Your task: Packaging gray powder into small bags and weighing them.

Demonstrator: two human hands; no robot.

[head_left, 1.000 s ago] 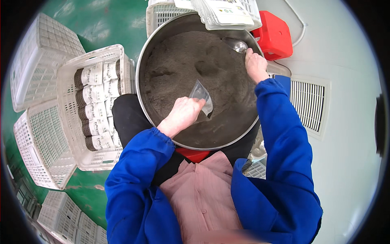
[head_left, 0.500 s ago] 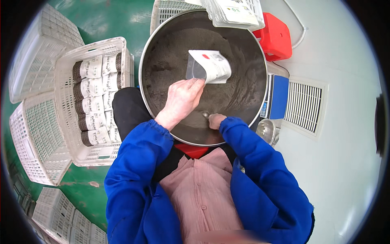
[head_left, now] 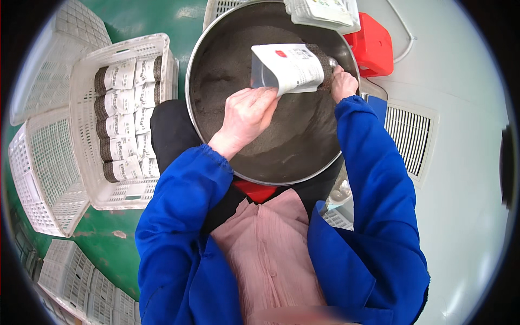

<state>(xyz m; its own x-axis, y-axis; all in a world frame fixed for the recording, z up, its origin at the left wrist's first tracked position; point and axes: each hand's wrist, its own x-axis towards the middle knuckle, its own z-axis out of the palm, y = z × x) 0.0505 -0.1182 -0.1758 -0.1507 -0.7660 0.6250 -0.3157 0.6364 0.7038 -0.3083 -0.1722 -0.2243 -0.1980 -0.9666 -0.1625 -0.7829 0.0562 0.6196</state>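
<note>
My left hand (head_left: 246, 116) pinches the near edge of a white pouch (head_left: 295, 67) with a small red mark, held over a wide round metal pan. Grey-brown powder (head_left: 227, 59) covers the pan's floor. My right hand (head_left: 344, 84) grips a shiny metal scoop (head_left: 332, 63) at the pan's right side, close to the pouch's right end. A dark brown grainy patch (head_left: 324, 67) shows there between pouch and scoop; whether it lies inside the pouch or on the scoop I cannot tell. Most of the scoop is hidden.
A stack of flat white pouches (head_left: 322, 13) lies at the pan's far rim (head_left: 190, 70). To the left, a white crate (head_left: 81, 146) holds rows of filled pouches (head_left: 119, 103); other crates (head_left: 46, 179) stand beyond. A red container (head_left: 374, 46) and a floor grille (head_left: 406, 138) are at right.
My right hand has moved with the scoop from the pan's near part up and right to beside the pouch. The pouch has tilted and spread flatter; a dark grainy patch now shows at its right end.
</note>
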